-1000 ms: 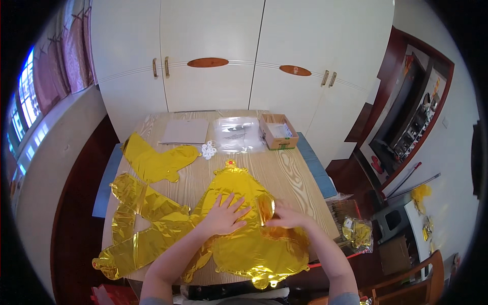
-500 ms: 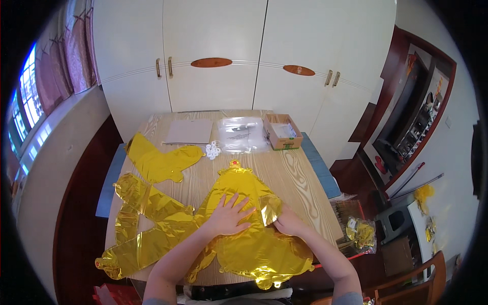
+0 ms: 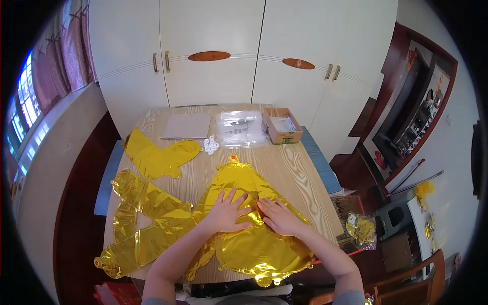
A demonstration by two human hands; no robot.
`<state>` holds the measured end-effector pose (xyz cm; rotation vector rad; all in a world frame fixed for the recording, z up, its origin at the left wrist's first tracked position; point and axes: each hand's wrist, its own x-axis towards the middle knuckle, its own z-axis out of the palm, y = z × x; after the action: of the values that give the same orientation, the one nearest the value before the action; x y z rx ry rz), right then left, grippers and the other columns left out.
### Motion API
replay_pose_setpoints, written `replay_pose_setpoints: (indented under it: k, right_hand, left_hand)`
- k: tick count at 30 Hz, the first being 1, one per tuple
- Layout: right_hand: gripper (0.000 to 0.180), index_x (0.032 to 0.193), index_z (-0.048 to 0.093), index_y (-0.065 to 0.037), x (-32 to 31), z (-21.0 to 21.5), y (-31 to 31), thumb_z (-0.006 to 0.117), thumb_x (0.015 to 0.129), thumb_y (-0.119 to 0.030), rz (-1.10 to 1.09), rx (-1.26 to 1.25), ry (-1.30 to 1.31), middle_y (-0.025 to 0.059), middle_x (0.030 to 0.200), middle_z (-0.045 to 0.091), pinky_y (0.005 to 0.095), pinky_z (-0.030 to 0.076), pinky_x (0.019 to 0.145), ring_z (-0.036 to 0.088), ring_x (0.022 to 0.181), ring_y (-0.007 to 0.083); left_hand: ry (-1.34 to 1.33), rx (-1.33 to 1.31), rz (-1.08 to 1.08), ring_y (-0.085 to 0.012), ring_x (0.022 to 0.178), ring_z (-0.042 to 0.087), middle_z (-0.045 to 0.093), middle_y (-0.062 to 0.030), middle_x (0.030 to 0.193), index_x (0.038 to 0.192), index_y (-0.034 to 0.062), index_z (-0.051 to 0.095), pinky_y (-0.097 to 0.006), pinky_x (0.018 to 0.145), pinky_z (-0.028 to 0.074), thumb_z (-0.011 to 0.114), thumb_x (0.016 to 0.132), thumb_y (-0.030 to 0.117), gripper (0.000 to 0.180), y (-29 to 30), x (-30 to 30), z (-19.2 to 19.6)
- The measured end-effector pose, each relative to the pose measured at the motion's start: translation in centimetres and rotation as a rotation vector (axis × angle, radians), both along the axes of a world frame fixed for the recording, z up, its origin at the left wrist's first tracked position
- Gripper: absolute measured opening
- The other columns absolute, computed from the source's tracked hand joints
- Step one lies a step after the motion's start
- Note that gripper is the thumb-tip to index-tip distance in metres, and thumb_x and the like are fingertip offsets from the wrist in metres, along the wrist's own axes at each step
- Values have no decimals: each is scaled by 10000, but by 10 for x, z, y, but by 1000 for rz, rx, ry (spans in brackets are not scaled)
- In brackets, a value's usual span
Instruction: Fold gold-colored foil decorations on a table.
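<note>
A flat gold foil balloon (image 3: 259, 249) lies spread on the wooden table, its narrow end with a small red spot pointing away from me. My left hand (image 3: 227, 212) rests flat on its middle, fingers spread. Beside it my right hand (image 3: 278, 216) also lies flat on the foil, fingertips near those of the left. To the left, a second, creased gold foil balloon (image 3: 152, 213) with a gap in its shape touches the first. Beyond that lies a smooth folded gold foil piece (image 3: 162, 155).
At the table's back are a grey flat sheet (image 3: 187, 126), white rings or ties (image 3: 211, 145), clear plastic bags (image 3: 240, 128) and an open cardboard box (image 3: 282, 133). Blue benches (image 3: 320, 160) flank the table. A wooden chair (image 3: 417, 284) stands at the lower right, near a bagged gold bundle (image 3: 361, 229).
My right hand has moved up and left from the balloon's right edge onto its top. The foil flap folded up there now lies flat. My left hand stays in about the same place.
</note>
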<state>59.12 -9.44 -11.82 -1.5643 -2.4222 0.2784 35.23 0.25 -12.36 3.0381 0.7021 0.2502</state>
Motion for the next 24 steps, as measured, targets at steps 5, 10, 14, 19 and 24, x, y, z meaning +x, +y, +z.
replay_pose_setpoints:
  k: [5, 10, 14, 19, 24]
  right_hand:
    - [558, 1461, 317, -30, 0, -6, 5, 425, 990, -307, 32, -14, -86, 131, 1536, 310, 500, 185, 1163, 254, 1437, 295]
    - [577, 1468, 315, -37, 0, -6, 9, 411, 994, -352, 65, -54, -142, 120, 1548, 291, 498, 166, 1171, 222, 1450, 291]
    - [639, 1483, 311, -79, 4, -4, 13, 451, 969, -430, 70, -72, -162, 99, 1559, 275, 511, 151, 1172, 207, 1453, 312]
    - [843, 1509, 279, -152, 10, 4, 32, 557, 850, -598, 58, -191, -237, 73, 1578, 238, 552, 114, 1165, 158, 1455, 376]
    - [1080, 1537, 186, -171, 10, 12, 50, 638, 719, -712, 45, -302, -236, 87, 1599, 162, 568, 67, 1163, 72, 1458, 422]
  left_hand:
    - [-17, 21, -2, -472, 1378, 270, 369, -161, 1489, 1320, 207, 559, -660, 1084, 194, 410, 865, 711, 694, 2, 1, -4]
    - [-11, 27, 9, -460, 1381, 271, 361, -167, 1494, 1322, 65, 526, -648, 1089, 196, 393, 865, 719, 808, 4, 1, -8]
    - [-5, 21, 12, -446, 1387, 269, 359, -170, 1496, 1332, -5, 488, -636, 1099, 187, 382, 865, 722, 871, 3, 2, -5]
    - [20, 14, 20, -440, 1397, 255, 359, -170, 1496, 1355, 1, 463, -633, 1108, 168, 395, 855, 725, 883, 1, 2, -1]
    - [61, -22, 39, -420, 1425, 206, 337, -130, 1518, 1444, 63, 367, -633, 1124, 123, 408, 845, 729, 897, 1, 2, 1]
